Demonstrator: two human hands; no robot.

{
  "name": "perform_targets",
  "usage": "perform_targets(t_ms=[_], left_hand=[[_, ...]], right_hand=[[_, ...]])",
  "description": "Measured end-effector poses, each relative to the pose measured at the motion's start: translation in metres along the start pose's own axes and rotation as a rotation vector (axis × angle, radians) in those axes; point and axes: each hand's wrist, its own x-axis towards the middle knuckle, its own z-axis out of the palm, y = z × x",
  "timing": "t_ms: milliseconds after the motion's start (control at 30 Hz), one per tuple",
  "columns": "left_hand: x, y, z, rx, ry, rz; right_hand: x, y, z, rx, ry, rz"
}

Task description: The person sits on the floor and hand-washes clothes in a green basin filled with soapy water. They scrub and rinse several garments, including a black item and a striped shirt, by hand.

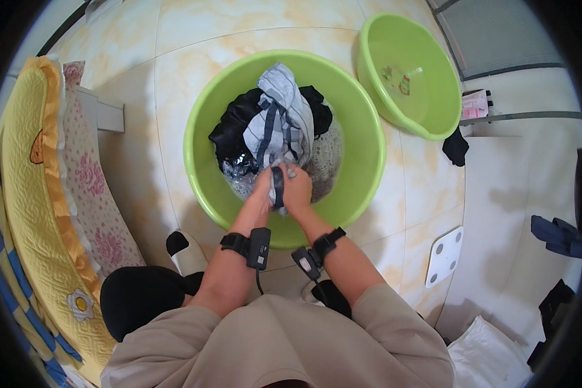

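Note:
A large green basin [368,187] on the tiled floor holds sudsy water [328,152] and wet laundry. A light grey garment with dark stripes [279,123] is bunched up in it, its upper part heaped over black clothing [234,129]. At the near side of the water, my left hand [264,186] and my right hand [297,189] are side by side, both closed on the lower end of the striped garment. A dark-striped fold of it shows between them. Some of my fingers are hidden by the cloth and by the hands themselves.
A second green basin [427,107] leans at the upper right. A white scale [444,257] lies on the floor to the right, near a white cabinet [491,194]. On the left is a bed with a yellow quilted cover [35,194]. My slippered feet are below the basin.

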Motion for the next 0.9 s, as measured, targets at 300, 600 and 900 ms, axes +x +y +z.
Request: perform_targets(t_ms=[300, 600, 900], left_hand=[[-0.011, 0.022, -0.005, 1.071, 0.614, 0.331], [0.009, -0.002, -0.016, 0.696, 0.908, 0.602], [-0.014, 0.037, 0.004, -0.068, 0.125, -0.121]], right_hand=[[0.030, 0.075, 0.002, -0.282, -0.120, 0.231], [0.028, 0.035, 0.007, -0.230, 0.030, 0.236], [-0.022, 0.003, 0.013, 0.030, -0.009, -0.150]])
